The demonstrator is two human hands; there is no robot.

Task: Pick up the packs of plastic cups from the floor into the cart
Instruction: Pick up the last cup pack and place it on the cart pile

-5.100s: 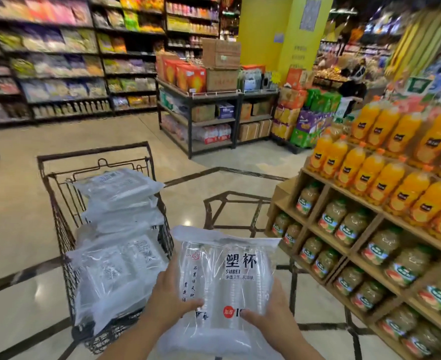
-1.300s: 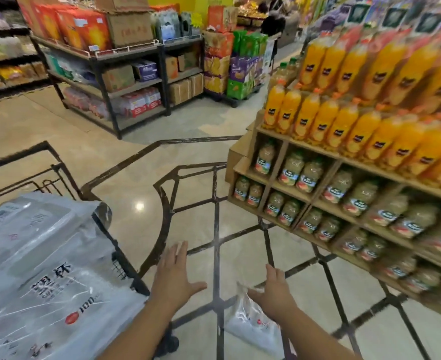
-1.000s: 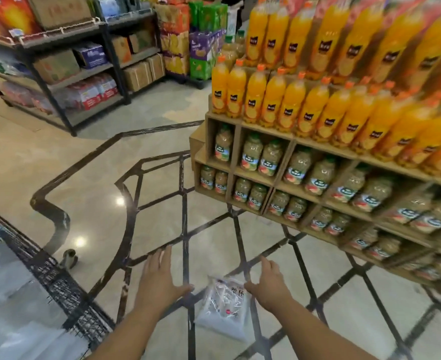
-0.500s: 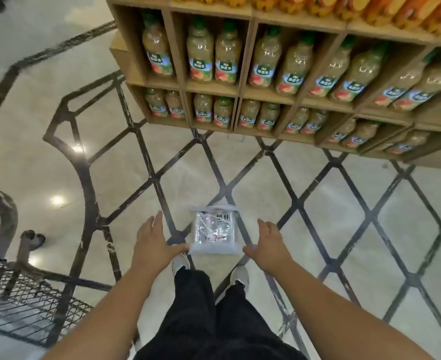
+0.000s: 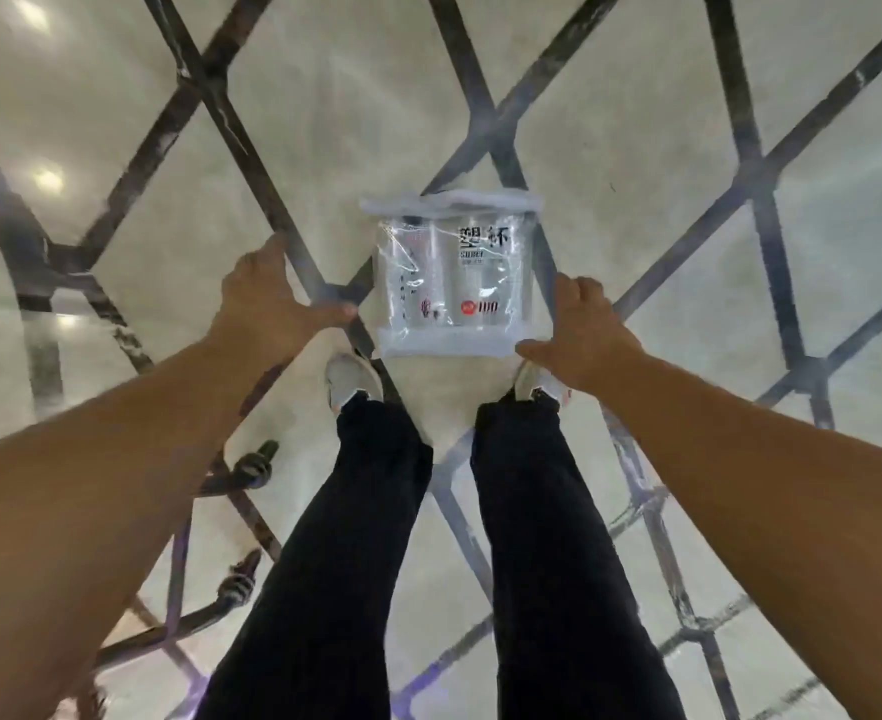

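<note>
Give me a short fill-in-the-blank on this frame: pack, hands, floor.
1. The pack of plastic cups lies on the ____, not in a hand.
2. The left hand and right hand are both ____, one on each side of the pack.
3. The pack lies just ahead of the person's white ____.
4. The red mark on the pack sits beside the number ____.

Missing words: floor; open; shoes; 100

Head camera looks almost straight down at the floor (image 5: 636,122), slightly blurred, apparently bent low
</note>
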